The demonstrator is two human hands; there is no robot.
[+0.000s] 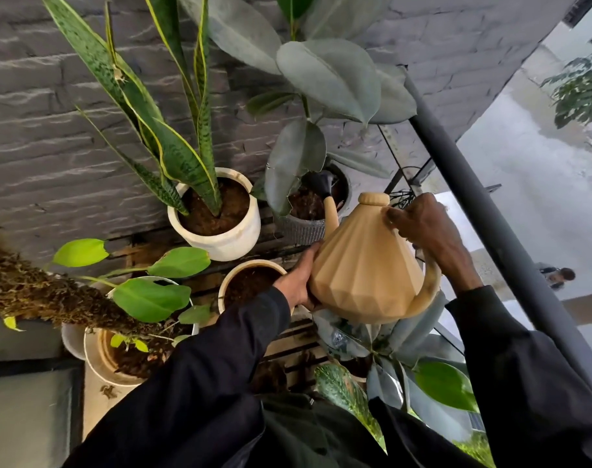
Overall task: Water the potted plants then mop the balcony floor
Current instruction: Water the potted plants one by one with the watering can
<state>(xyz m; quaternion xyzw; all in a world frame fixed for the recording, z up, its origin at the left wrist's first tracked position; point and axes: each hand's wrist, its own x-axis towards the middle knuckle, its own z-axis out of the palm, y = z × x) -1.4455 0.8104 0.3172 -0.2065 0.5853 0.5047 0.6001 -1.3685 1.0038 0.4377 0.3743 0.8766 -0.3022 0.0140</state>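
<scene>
two hands carry a tan, matte watering can (365,265), cone-shaped and faceted, with a round knob lid; left hand (298,282) lies flat along its lower side, fingers straight and pressed together; right hand (429,231) curls round the top of the looped handle (429,292), fingertips hidden behind it; beyond the fingers, the black spout head (323,182) tips over dark soil in a grey ribbed pot (301,228), partly screened by broad dusty leaves (288,167); any water stream is hard to make out

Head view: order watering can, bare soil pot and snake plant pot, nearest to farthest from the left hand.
1. Watering can: touching the left hand.
2. Bare soil pot: just beneath the hand.
3. Snake plant pot: farther back and left.
</scene>
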